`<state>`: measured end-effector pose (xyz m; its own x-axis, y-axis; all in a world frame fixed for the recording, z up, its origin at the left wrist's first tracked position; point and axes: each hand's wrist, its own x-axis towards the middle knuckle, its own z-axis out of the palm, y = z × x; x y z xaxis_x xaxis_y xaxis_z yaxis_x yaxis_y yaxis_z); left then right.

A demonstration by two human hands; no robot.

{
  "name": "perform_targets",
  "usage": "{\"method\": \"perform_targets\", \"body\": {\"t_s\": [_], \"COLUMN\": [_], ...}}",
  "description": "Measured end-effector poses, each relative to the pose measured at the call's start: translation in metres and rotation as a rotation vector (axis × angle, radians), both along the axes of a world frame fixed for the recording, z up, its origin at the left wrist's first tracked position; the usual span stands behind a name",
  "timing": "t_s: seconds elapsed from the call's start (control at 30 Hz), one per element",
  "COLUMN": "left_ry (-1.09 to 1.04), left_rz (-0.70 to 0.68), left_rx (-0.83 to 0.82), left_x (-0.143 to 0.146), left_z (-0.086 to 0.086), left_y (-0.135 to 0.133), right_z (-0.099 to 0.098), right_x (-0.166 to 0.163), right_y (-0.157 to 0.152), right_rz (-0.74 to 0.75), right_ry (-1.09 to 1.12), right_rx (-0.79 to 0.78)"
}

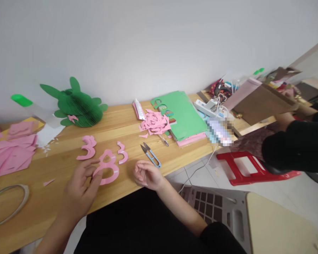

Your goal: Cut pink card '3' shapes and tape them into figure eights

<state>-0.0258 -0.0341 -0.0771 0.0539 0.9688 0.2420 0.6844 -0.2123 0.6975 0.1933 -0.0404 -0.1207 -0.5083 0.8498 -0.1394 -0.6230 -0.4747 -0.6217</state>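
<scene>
My left hand (81, 185) rests on the wooden table (55, 169), its fingertips touching the edge of a pink paper cutout shaped like an 8 (107, 167). The fingers are apart and lie fairly flat. My right hand (146, 174) sits near the table's front edge with its fingers curled loosely; nothing shows inside them. Two pink 3-shaped cutouts (88, 147) (122, 152) lie just beyond the 8. Small thread snips with blue handles (150, 155) lie just past my right hand.
A green paper honeycomb plant (75, 104) stands at the back. Pink folded paper (10, 150) and a tape roll (9, 203) lie left. Pink scraps (154, 123), a glue tube (139, 109) and green sheets (184, 113) lie right. Another person's dark sleeve (296, 146) and a red stool (241, 165) are at right.
</scene>
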Motion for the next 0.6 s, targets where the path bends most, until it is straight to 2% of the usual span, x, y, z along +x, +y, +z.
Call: {"method": "perform_targets", "body": {"t_s": [0.13, 0.23, 0.3, 0.43, 0.6], "left_ry": [-0.013, -0.082, -0.136, -0.176, -0.161], "left_rz": [-0.09, -0.126, -0.157, -0.157, -0.166], "left_rx": [0.171, 0.285, 0.326, 0.344, 0.251], "left_x": [0.001, 0.005, 0.008, 0.009, 0.011], "left_z": [0.003, 0.008, 0.011, 0.019, 0.025], "left_y": [0.011, 0.02, 0.024, 0.031, 0.032], "right_z": [0.007, 0.022, 0.034, 0.051, 0.062], "right_x": [0.0, 0.003, 0.005, -0.001, -0.02], "right_y": [0.0, 0.003, 0.011, 0.032, 0.049], "right_rz": [0.035, 0.043, -0.008, -0.147, -0.207], "right_ry": [-0.062, -0.128, -0.189, -0.342, -0.474], "right_rx": [-0.025, -0.03, -0.029, -0.014, 0.041]}}
